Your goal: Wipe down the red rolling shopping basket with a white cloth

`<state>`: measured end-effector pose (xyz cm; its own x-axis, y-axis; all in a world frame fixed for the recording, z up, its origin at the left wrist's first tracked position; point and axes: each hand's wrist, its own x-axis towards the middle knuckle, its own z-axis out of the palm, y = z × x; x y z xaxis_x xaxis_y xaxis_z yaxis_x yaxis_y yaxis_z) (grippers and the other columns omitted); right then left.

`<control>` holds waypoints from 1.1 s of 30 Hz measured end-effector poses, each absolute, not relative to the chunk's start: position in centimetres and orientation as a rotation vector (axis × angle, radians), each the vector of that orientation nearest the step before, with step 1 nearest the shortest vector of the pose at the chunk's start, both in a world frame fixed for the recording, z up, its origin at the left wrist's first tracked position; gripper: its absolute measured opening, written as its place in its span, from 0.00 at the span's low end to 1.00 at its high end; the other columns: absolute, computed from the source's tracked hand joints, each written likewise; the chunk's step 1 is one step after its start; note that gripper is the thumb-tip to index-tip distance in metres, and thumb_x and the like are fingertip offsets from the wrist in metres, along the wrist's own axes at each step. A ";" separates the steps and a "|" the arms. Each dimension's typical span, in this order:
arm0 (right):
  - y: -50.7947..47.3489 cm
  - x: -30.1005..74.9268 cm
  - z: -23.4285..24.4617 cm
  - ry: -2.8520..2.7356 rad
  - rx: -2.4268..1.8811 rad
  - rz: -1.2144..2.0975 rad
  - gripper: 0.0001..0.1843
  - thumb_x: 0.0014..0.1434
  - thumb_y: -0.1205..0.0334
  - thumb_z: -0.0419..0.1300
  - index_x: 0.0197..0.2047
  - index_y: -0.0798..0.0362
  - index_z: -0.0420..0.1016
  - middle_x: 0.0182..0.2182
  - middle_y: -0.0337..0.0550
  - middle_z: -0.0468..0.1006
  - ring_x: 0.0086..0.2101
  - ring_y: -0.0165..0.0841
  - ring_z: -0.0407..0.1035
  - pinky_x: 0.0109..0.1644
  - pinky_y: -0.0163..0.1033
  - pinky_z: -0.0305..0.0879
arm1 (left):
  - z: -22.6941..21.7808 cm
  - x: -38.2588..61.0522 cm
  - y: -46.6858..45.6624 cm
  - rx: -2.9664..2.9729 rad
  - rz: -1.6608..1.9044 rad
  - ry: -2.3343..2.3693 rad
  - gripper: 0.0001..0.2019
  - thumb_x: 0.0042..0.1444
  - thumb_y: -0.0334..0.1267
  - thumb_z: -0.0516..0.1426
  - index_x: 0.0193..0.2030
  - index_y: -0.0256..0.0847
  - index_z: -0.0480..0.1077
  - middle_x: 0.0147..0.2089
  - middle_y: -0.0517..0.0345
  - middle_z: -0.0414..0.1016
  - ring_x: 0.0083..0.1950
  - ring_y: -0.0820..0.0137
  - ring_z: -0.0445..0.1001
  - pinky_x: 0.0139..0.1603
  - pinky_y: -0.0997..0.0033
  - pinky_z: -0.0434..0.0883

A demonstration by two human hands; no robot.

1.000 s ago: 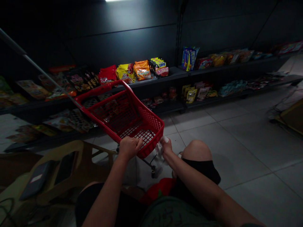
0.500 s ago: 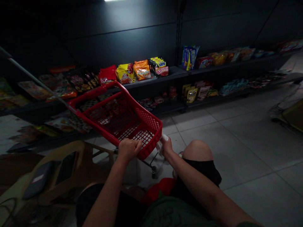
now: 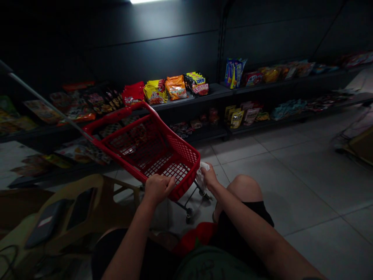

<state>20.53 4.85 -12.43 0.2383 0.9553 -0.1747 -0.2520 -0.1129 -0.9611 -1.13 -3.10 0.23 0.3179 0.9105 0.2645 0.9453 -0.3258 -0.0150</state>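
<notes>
A small red plastic shopping cart (image 3: 186, 188) stands in front of me, its grid basket tilted toward my knees. My left hand (image 3: 159, 188) is closed around the near corner of the basket's rim. At the basket's right end, my right hand (image 3: 209, 177) grips a crumpled white cloth (image 3: 201, 179) close against the red wall; whether the cloth touches the plastic I cannot tell. The cart's metal legs and a caster (image 3: 189, 215) show below the basket. Part of the right hand's fingers is hidden by the cloth.
Behind the cart runs a dark shelf (image 3: 215, 90) with several snack packets (image 3: 176, 87) on two levels. To my left is a tan plastic stool (image 3: 96, 182) with a phone-like dark slab (image 3: 81, 208) and a grey case (image 3: 46, 221). A pole (image 3: 43, 97) slants in at the left.
My right hand has shifted slightly up and right with the white cloth, and more of the cloth shows. The left hand keeps its grip on the cart's rim.
</notes>
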 end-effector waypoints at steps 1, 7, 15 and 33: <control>5.0 20.7 -12.2 -0.743 -1.237 1.221 0.22 0.46 0.60 0.58 0.47 0.51 0.66 0.35 0.39 0.74 0.34 0.33 0.69 0.37 0.37 0.68 | 0.2 -1.2 -3.3 -2.422 -0.320 -1.706 0.26 0.67 0.44 0.46 0.19 0.41 0.72 0.23 0.57 0.78 0.26 0.70 0.72 0.37 0.67 0.58; 9.1 20.9 -4.8 -1.053 -1.038 1.086 0.23 0.48 0.62 0.58 0.49 0.48 0.70 0.40 0.37 0.74 0.37 0.32 0.68 0.40 0.35 0.67 | 0.2 -1.5 -4.3 -2.487 -0.358 -1.655 0.25 0.67 0.43 0.47 0.19 0.41 0.69 0.21 0.59 0.75 0.25 0.71 0.71 0.36 0.67 0.57; 8.3 20.4 -4.4 -1.490 -1.027 0.887 0.16 0.47 0.66 0.58 0.42 0.50 0.75 0.39 0.39 0.73 0.40 0.35 0.67 0.48 0.40 0.64 | 0.3 -2.9 -4.7 -2.505 -0.343 -1.655 0.25 0.67 0.44 0.47 0.19 0.41 0.69 0.21 0.59 0.74 0.26 0.71 0.69 0.34 0.67 0.55; -2.5 22.5 -2.2 -1.836 -1.127 0.626 0.19 0.53 0.70 0.56 0.48 0.46 0.70 0.46 0.47 0.68 0.48 0.40 0.65 0.54 0.48 0.65 | 3.3 -5.8 -6.5 -2.862 -0.142 -1.529 0.23 0.68 0.49 0.44 0.28 0.43 0.71 0.28 0.58 0.76 0.31 0.70 0.72 0.35 0.69 0.57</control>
